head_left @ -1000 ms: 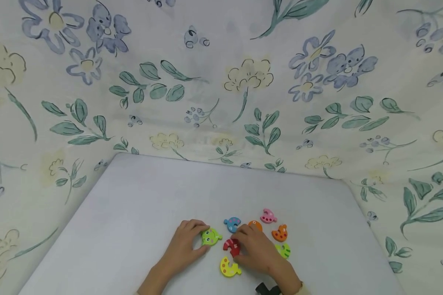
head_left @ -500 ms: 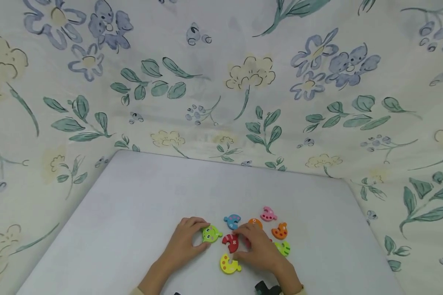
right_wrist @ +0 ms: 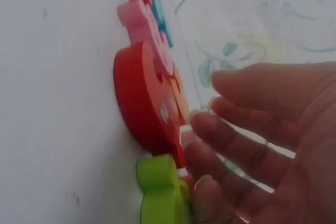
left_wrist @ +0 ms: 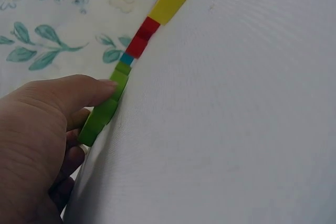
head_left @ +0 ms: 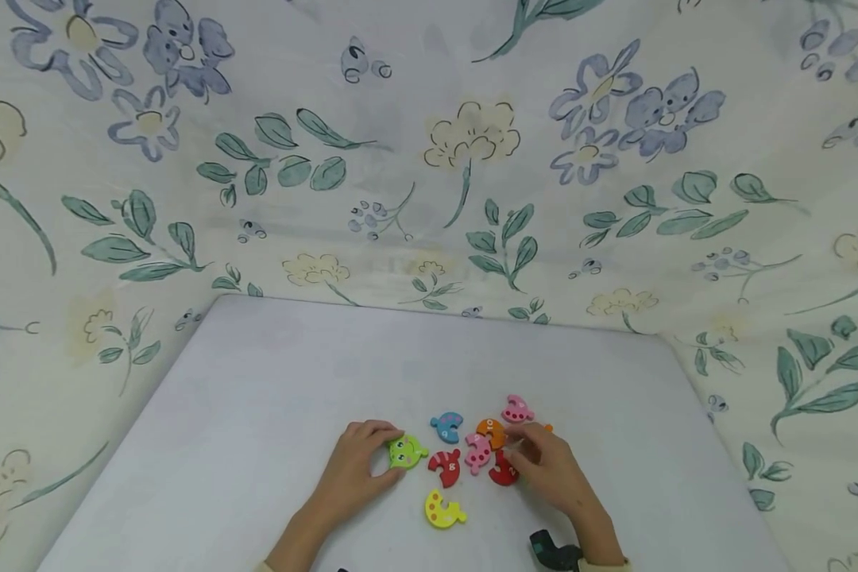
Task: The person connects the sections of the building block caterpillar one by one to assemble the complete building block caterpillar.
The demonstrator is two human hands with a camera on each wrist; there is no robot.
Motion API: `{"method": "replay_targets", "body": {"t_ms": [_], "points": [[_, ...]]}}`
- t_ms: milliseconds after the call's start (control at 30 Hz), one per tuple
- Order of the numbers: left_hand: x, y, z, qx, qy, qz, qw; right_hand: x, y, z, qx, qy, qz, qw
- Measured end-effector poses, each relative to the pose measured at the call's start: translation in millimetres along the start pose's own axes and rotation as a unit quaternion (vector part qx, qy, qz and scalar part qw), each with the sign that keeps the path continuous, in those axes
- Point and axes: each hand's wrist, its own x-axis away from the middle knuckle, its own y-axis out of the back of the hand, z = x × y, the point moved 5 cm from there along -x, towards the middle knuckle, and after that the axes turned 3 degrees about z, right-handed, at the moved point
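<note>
My left hand [head_left: 356, 467] pinches a green puzzle piece with a smiling face [head_left: 406, 452] between thumb and fingers; the left wrist view shows the thumb on the green piece's edge [left_wrist: 107, 103]. My right hand [head_left: 552, 470] hovers at the right of the cluster, fingers loosely bent, with nothing visible between them. Nearest to it are a red numbered piece [head_left: 502, 470] and a green piece [right_wrist: 157, 182], which it hides in the head view. A dotted pink piece [head_left: 477, 454] and an orange piece [head_left: 490, 433] lie left of that hand.
On the white table [head_left: 293, 357] lie a blue piece [head_left: 446, 427], another red piece [head_left: 445, 468], a yellow dotted piece [head_left: 443, 510] and a pink piece [head_left: 517, 409]. A black object [head_left: 554, 551] is beside the right wrist. Floral cloth [head_left: 400, 159] surrounds the table.
My right hand has moved right, away from the left red piece, uncovering the dotted pink and right red pieces. It now covers the green striped piece. The left hand keeps its grip.
</note>
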Motion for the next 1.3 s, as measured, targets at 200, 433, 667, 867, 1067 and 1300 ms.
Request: {"method": "replay_targets", "body": {"t_ms": [200,433,667,867,1067,1300], "points": [[-0.8,0.3,0.4,0.006,0.006,0.002,1.0,0.3,-4.7,-2.4,0.056,-0.013,0.041,0.997],[0.3,-1.0,-2.8,0.005,0.002,0.002,1.0,10.3,-12.4,-2.7,0.087,-0.032,0.031,0.995],[5.8,-10.3,-6.2,0.006,0.005,0.033,0.9994,18.9,-20.7,-14.6,0.092,-0.059,-0.009,0.994],[2.5,-5.5,-8.0,-0.008,-0.019,0.0,0.9998,13.2,-20.8,-15.3,0.077,-0.041,-0.024,0.996],[3.7,-1.1,-3.4,-0.006,-0.005,-0.009,0.9999,6.5,-17.4,-12.3,0.077,-0.032,-0.013,0.996],[4.2,5.6,-0.5,-0.026,0.013,-0.035,0.999,2.8,-17.7,-8.5,0.09,-0.029,-0.015,0.995]]}}
